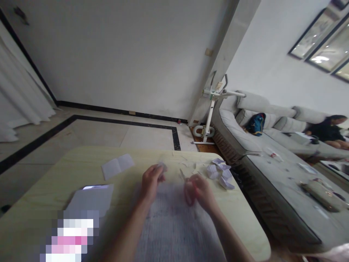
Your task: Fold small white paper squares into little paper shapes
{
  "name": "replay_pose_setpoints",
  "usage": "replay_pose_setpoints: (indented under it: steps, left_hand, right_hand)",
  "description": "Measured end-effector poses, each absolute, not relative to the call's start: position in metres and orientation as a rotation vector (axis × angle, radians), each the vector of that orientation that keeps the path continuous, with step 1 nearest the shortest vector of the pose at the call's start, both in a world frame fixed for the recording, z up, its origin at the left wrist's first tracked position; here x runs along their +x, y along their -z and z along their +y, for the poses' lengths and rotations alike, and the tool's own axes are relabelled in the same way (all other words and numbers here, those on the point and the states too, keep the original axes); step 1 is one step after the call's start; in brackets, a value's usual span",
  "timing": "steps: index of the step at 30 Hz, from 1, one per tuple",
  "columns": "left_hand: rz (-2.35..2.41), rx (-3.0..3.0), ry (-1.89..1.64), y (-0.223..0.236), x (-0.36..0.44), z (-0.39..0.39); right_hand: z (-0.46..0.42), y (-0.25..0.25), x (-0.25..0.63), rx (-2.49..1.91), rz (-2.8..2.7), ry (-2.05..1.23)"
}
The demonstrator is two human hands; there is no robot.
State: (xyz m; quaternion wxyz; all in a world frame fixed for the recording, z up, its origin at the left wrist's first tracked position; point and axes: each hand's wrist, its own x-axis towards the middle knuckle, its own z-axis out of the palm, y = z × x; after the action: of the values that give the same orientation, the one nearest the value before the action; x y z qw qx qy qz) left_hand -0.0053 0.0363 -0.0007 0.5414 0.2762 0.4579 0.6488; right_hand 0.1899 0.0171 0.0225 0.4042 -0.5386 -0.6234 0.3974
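Scissors (188, 195), red-handled, blurred, hang over the table (247, 218), blades toward its far edge, long axis tilting left; I see the right hand (201, 190) curled round them, the left hand (151, 180) pinching paper (163, 166)

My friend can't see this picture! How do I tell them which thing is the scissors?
Start at the pale yellow table and find the person's right hand above it. The scissors are in that hand, tips pointing away from the person. Their reddish handles set them apart from the pale folded papers to their right.
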Motion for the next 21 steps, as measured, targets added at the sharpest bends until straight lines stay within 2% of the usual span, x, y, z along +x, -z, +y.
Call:
replay_pose_setpoints:
  steps: [5,12,21]
  left_hand:
    - [1.028,0.588,-1.536,0.001,-0.007,0.037]
    - [1.026,0.656,-1.471,0.003,-0.005,0.037]
    - [0.98,0.608,-1.479,0.002,-0.004,0.038]
  right_hand:
    - [0.023,-0.026,0.209,-1.343,-1.461,-1.014]
    - [0.053,-0.061,0.227,-1.361,-1.596,-0.874]
    - [0.109,-0.077,0.242,-1.476,-2.046,0.015]
